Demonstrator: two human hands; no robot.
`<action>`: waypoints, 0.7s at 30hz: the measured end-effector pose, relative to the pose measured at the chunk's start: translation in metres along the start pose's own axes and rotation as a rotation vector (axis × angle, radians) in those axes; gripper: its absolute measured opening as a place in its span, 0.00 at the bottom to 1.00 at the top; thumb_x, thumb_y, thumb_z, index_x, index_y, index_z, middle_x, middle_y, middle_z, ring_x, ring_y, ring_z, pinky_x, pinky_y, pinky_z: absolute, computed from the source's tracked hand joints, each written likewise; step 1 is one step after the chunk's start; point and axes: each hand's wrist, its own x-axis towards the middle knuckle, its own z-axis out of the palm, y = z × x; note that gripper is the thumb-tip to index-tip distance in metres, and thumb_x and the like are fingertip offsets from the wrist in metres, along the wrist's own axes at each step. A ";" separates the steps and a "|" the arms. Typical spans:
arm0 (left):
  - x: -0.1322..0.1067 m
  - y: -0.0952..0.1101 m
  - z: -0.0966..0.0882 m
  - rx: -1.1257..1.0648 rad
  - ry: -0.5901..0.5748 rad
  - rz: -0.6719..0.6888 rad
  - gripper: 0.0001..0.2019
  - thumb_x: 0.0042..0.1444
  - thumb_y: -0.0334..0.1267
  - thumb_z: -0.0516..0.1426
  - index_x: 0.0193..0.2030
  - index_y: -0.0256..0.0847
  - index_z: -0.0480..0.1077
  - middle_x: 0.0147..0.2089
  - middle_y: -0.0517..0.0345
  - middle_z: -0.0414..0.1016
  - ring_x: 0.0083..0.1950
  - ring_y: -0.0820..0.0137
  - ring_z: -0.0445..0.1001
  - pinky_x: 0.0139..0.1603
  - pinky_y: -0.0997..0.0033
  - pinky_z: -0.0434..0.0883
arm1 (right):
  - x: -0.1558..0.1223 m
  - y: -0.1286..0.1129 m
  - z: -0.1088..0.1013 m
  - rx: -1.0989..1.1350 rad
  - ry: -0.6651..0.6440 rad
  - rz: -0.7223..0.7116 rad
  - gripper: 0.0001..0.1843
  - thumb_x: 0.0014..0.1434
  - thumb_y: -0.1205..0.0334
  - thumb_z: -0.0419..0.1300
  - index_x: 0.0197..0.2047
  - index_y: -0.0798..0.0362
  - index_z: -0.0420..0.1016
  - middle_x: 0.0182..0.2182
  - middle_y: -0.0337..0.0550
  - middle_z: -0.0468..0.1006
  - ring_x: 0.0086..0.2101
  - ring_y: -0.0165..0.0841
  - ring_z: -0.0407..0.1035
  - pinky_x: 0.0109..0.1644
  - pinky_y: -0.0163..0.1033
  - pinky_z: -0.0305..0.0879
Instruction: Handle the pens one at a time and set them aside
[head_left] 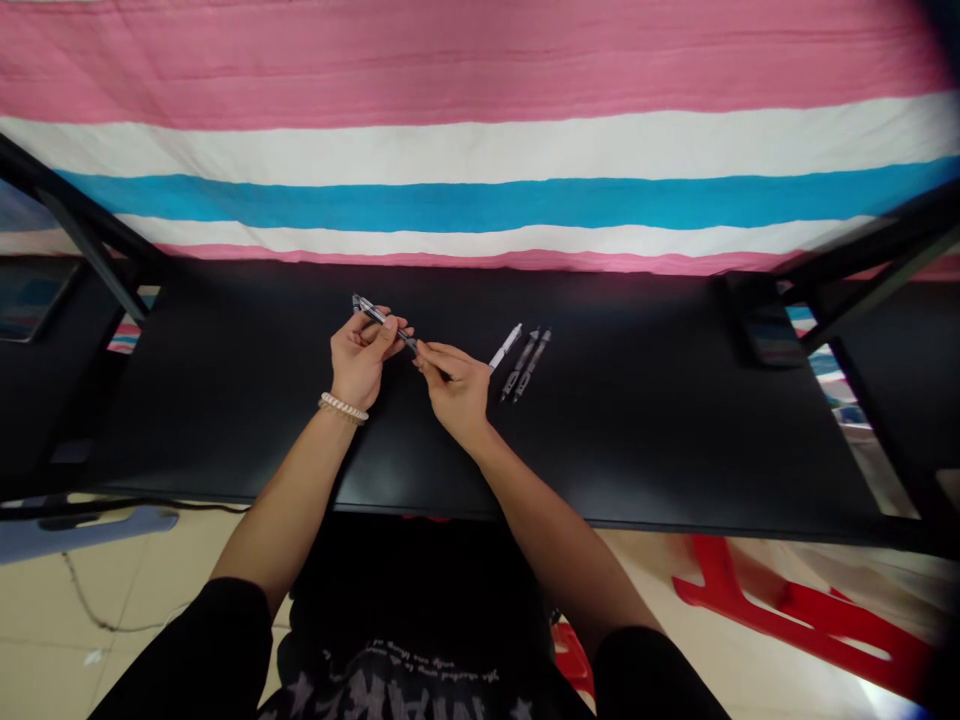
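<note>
Dark slim pen point(384, 322) held above black tabletop point(675, 420): left hand point(361, 355) fingers pinch its barrel, right hand point(454, 385) fingertips pinch its lower end. Three similar pens point(520, 358) lie just right.

A big black table point(675, 440) holds everything here. Three pens lie flat on it, side by side, just to the right of the right hand point(457, 390): a white pen point(505, 347) is the closest to that hand, then a dark pen point(520, 365), then another dark pen point(533, 365) a little farther out. All three pens slant the same way, and the two dark ones almost touch each other.
</note>
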 end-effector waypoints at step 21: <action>0.006 0.006 -0.008 -0.074 0.017 -0.044 0.14 0.47 0.39 0.72 0.38 0.37 0.78 0.36 0.54 0.82 0.38 0.70 0.82 0.43 0.71 0.77 | 0.003 0.004 0.005 0.271 -0.028 0.129 0.15 0.56 0.48 0.69 0.42 0.48 0.84 0.35 0.42 0.81 0.32 0.31 0.77 0.40 0.43 0.79</action>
